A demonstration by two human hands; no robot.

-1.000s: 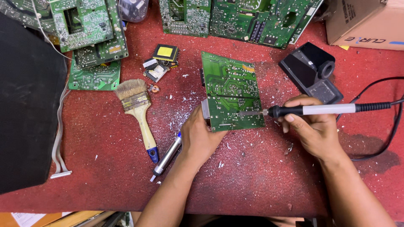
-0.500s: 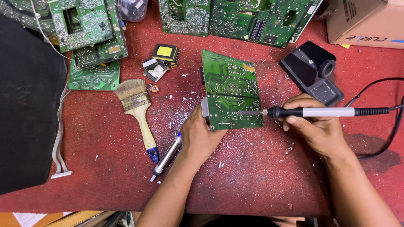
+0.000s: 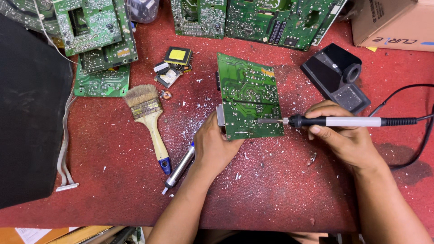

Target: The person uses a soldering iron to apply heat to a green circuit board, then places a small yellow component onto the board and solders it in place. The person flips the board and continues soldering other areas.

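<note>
Compared with the frame one second earlier, almost nothing has shifted: the soldering iron (image 3: 343, 121) has levelled out slightly and its tip sits marginally further in over the green circuit board (image 3: 248, 103), while the board, both hands and the surrounding items keep their positions. The right hand (image 3: 346, 135) is clenched around the iron's pale handle in a pen-like grasp, fingers wrapped underneath and thumb on top, which appears to give fine control of the tip; the tip rests on or just above the lower right part of the board's solder side, and contact cannot be confirmed. The left hand (image 3: 216, 147) grasps the board's lower left corner, fingers closed on the edge, evidently to steady the board against the pressure of the tip. This board lies solder side up near the centre of the red work mat (image 3: 271, 190), between the two hands. A desoldering pump (image 3: 180, 167) lies just beside the left wrist, within easy reach, and a paintbrush (image 3: 149, 118) lies further left among scattered solder debris. The black iron stand (image 3: 334, 77) sits beyond the right hand. More circuit boards (image 3: 97, 40) are stacked along the far edge.
</note>
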